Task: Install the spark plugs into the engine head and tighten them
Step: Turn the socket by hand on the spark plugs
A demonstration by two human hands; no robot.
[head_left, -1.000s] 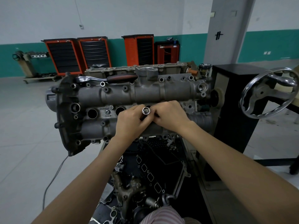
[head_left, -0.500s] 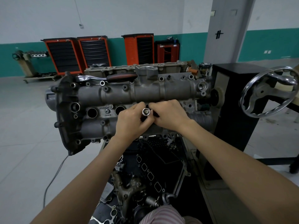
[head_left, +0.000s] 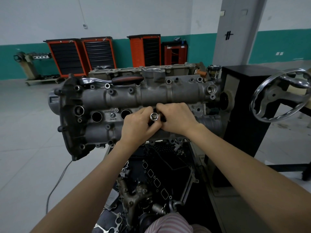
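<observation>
Gripping: left hand (head_left: 137,126) and right hand (head_left: 176,119), fingers of both curled together round one chrome spark plug socket (head_left: 154,116), its open hex end facing the camera. Location: middle of the engine head (head_left: 151,96), at the row of plug wells; two open wells (head_left: 96,116) show to the left. Ratchet wrench (head_left: 111,80) lies along the head's far top edge. Chrome handwheel (head_left: 282,95) stands well apart, right.
</observation>
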